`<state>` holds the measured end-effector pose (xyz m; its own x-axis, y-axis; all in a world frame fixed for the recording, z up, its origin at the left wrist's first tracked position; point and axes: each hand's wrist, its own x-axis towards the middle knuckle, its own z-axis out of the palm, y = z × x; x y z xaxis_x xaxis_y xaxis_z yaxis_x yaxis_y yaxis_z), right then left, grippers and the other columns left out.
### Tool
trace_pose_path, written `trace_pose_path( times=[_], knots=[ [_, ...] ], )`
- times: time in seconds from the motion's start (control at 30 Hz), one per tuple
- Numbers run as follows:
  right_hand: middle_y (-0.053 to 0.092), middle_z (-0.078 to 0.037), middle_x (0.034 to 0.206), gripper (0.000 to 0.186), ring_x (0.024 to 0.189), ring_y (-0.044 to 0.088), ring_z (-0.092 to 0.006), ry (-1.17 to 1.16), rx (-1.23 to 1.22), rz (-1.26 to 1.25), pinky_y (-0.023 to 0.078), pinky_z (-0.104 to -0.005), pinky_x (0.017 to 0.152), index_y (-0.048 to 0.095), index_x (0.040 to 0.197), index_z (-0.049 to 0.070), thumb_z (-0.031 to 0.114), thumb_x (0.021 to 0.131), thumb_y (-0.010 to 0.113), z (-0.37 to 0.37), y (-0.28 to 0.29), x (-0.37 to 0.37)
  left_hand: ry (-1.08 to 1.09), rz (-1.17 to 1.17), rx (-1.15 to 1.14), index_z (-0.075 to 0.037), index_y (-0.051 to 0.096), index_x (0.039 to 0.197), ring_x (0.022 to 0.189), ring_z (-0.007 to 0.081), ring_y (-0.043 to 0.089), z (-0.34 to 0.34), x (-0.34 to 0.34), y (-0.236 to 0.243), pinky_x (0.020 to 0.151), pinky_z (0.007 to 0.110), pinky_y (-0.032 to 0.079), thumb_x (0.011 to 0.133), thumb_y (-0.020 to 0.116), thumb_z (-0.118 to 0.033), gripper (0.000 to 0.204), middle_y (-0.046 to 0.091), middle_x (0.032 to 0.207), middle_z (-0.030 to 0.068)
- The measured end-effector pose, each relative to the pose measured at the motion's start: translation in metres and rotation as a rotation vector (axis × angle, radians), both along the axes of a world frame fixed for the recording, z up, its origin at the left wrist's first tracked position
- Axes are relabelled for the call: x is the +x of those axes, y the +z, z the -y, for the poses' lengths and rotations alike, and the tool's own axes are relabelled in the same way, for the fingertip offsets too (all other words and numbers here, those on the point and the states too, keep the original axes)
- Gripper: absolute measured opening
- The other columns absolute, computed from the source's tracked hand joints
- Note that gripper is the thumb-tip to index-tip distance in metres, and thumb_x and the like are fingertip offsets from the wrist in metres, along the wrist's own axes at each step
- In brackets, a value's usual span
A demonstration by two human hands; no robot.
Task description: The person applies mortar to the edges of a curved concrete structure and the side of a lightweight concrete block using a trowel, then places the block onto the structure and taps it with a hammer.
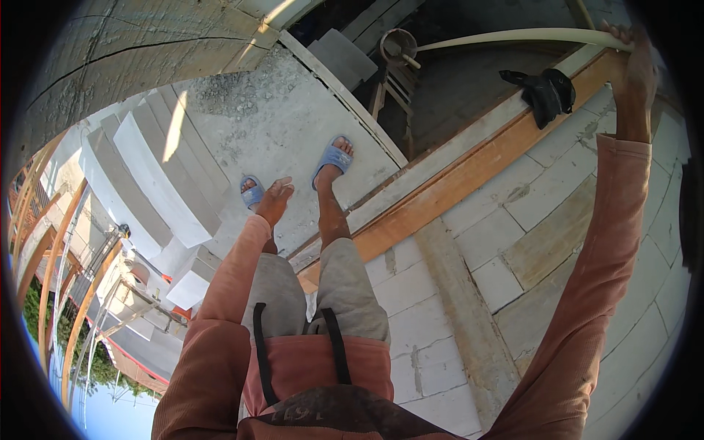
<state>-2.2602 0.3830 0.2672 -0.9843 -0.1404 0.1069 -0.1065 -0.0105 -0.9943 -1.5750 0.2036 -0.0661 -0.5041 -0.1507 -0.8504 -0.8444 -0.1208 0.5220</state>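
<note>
My left hand (276, 199) hangs empty in front of my legs, its fingers stretched out, above the blue sandals (251, 192) on my feet. Far to the right, my raised right hand (636, 70) has its fingers curled over the end of a long pale pole (521, 35). That pole runs left toward a round bucket (398, 45). A black plastic bag (548, 97) lies crumpled on the wooden door frame (455, 191), a little left of my right wrist.
A pale block wall (418, 293) with mortar joints stands at my right. Left of my feet are stacked light blocks (158, 169), with grit on the concrete floor (293, 95). Wooden poles (84, 293) stand at the far left. A darker room lies beyond the raised sill (345, 99).
</note>
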Motion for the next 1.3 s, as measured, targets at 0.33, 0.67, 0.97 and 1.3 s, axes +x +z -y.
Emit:
trace_pose_path(
  times=[0.33, 0.67, 0.97, 1.3],
  knots=[
    [0.031, -0.014, 0.165, 0.066, 0.150, 0.029, -0.0404, 0.228, 0.530, 0.123, 0.026, -0.0619, 0.122, 0.036, 0.160, 0.020, 0.056, 0.105, 0.043, 0.029, -0.028, 0.042, 0.302, 0.152, 0.150, -0.011, 0.056, 0.141, 0.122, 0.0217, 0.058, -0.027, -0.045, 0.028, 0.095, 0.037, 0.047, 0.100, 0.058, -0.033, 0.046, 0.059, 0.136, 0.0061],
    [0.056, 0.003, 0.073, 0.043, 0.055, 0.051, -0.0091, 0.120, 0.425, 0.133, 0.042, -0.0243, 0.048, 0.066, 0.093, 0.009, 0.052, 0.093, 0.073, 0.045, -0.057, 0.020, 0.043, 0.124, 0.016, -0.011, 0.061, 0.131, 0.125, 0.0237, 0.060, -0.020, 0.010, -0.004, 0.092, 0.036, 0.051, 0.098, 0.056, -0.019, 0.034, 0.054, 0.142, 0.0071],
    [0.058, -0.003, 0.087, 0.041, 0.069, 0.056, -0.0168, 0.169, 0.238, 0.248, 0.051, -0.0294, 0.061, 0.060, 0.105, 0.010, 0.044, 0.091, 0.078, 0.072, -0.052, -0.022, 0.280, 0.246, 0.101, -0.015, 0.058, 0.140, 0.119, 0.0173, 0.059, -0.034, 0.023, -0.005, 0.085, 0.027, 0.048, 0.097, 0.060, -0.031, 0.045, 0.062, 0.127, 0.0017],
    [0.055, -0.012, 0.112, 0.060, 0.093, 0.059, -0.0270, 0.224, 0.043, 0.364, 0.058, -0.0373, 0.080, 0.050, 0.128, 0.008, 0.038, 0.087, 0.082, 0.091, -0.055, -0.031, -0.207, -0.146, -0.273, -0.014, 0.062, 0.130, 0.123, 0.0266, 0.060, -0.041, 0.092, -0.056, 0.091, 0.038, 0.055, 0.081, 0.071, -0.011, 0.050, 0.057, 0.137, 0.0043]
  ],
)
